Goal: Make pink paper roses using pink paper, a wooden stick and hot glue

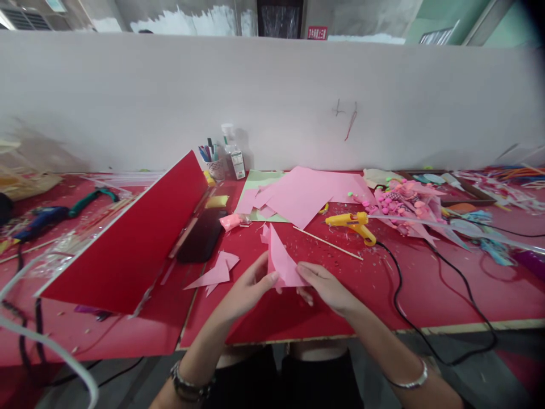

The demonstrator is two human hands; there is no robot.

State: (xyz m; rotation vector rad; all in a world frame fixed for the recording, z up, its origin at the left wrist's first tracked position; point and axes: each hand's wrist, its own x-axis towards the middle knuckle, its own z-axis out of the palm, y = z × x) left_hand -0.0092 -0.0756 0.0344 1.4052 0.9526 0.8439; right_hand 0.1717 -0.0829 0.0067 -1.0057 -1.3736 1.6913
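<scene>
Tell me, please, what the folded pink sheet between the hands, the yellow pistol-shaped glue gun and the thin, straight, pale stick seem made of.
Folded pink sheet: probably matte paper or card, by its crisp edges.
Yellow pistol-shaped glue gun: likely smooth plastic, by its evenly coloured body.
Thin, straight, pale stick: perhaps unvarnished wood, by its straw tone.

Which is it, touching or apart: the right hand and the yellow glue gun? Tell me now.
Apart: the head view shows red table between the right hand and the glue gun.
</scene>
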